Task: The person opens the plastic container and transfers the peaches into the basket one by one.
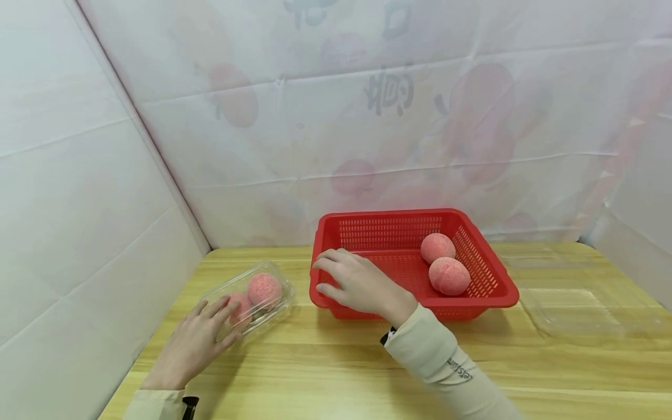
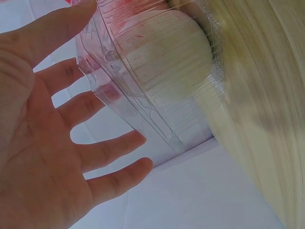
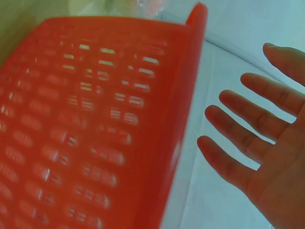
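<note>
A clear plastic box (image 1: 286,291) holding two pink balls (image 1: 265,290) lies on the left of the wooden table. My left hand (image 1: 191,344) is at its near left end, fingers spread over the box edge; the left wrist view shows the thumb and fingers around the clear box wall (image 2: 138,100). My right hand (image 1: 359,283) hangs over the left side of the red basket (image 1: 499,291), fingers spread and holding nothing. In the right wrist view the hand (image 3: 267,129) is apart from the basket rim (image 3: 186,95). Two pink peach-like balls (image 1: 450,276) rest in the basket's right side.
Clear plastic containers (image 1: 577,303) stand at the right of the table (image 1: 325,373), behind and beside the basket's right edge. A white printed cloth wall (image 1: 315,116) rises behind the table, and a white side wall (image 1: 73,204) stands at the left.
</note>
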{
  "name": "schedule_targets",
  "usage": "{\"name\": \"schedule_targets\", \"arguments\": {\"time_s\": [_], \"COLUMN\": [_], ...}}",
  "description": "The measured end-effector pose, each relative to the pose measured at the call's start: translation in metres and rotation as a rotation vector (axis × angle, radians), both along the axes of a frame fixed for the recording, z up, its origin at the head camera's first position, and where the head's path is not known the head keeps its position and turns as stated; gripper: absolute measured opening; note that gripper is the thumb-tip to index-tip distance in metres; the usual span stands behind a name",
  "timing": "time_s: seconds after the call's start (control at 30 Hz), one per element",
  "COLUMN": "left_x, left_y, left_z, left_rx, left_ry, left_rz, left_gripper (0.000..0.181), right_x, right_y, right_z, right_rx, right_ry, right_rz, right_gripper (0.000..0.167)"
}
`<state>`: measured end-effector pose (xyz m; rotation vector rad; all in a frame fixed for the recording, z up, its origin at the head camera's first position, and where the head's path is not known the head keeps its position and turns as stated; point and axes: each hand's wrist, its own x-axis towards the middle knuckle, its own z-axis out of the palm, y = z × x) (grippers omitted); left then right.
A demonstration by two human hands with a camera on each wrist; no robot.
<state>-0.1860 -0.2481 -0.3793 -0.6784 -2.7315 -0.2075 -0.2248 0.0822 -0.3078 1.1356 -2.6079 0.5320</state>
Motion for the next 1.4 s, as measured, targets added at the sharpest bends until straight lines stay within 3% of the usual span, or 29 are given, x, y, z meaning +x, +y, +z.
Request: {"name": "schedule_targets", "arguments": {"time_s": [0.37,0.57,0.63,0.83,0.97,1.03,1.2,1.4], "left_x": [-0.002,-0.001,0.0,0.001,0.0,0.0,-0.001,0.0], "left_y": [0.001,0.0,0.0,0.0,0.0,0.0,0.0,-0.001], "left_z": [0.004,0.004,0.003,0.001,0.0,0.0,-0.001,-0.004], "left_rx": [0.015,0.028,0.028,0.03,0.031,0.028,0.029,0.036], "left_ry": [-0.002,-0.034,-0.047,-0.063,-0.056,-0.051,-0.047,-0.038], "left_rz": [-0.015,0.009,0.023,0.036,0.031,0.03,0.032,0.022], "left_gripper": [0.053,0.054,0.055,0.056,0.056,0.055,0.055,0.055], "right_x": [-0.002,-0.002,-0.002,-0.001,0.002,0.004,0.011,0.014], "right_y": [-0.024,-0.034,-0.039,-0.058,-0.068,-0.072,-0.075,-0.074], "right_z": [-0.016,-0.031,-0.036,-0.059,-0.07,-0.072,-0.077,-0.086], "right_rx": [0.038,0.039,0.046,0.084,0.087,0.073,0.041,0.128], "right_ry": [0.036,0.096,0.16,0.509,0.593,0.595,0.506,0.362], "right_rz": [0.089,0.112,0.106,0.121,0.118,0.124,0.173,0.117], "right_gripper": [0.031,0.028,0.028,0.025,0.024,0.025,0.038,0.06]}}
